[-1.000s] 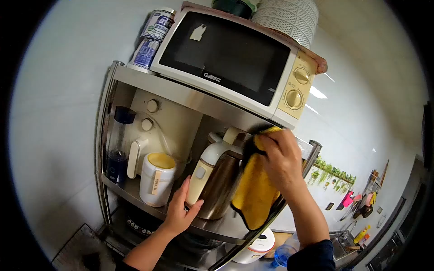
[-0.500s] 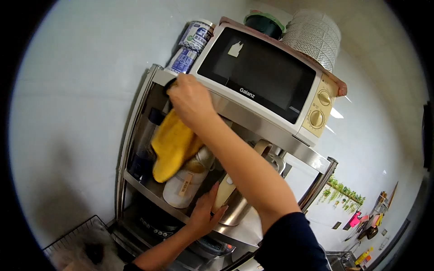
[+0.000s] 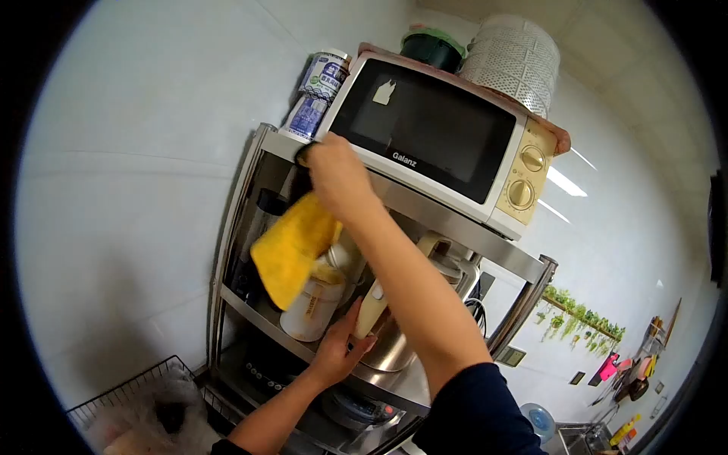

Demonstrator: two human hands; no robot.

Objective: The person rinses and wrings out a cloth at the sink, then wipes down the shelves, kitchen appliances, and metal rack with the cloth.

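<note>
Right hand [image 3: 341,171] and yellow cloth [image 3: 294,246] had crossed, since the frame one second earlier, from beside the kettle [image 3: 390,350] to the far left of the rack's upper shelf edge [image 3: 428,201]. That hand was closed on the cloth's dark upper part; the yellow part hung below it, in front of the dark-topped bottle [image 3: 265,220] and above the white container [image 3: 311,307]. Left hand [image 3: 339,349], lower down, had fingers at the bottom of the cream handle [image 3: 371,309]; whether it gripped could not be told. The step in hand was judged to be wiping the edge. The next move appeared to call for the cloth to clear the container below the right hand, with the kettle kept steady
</note>
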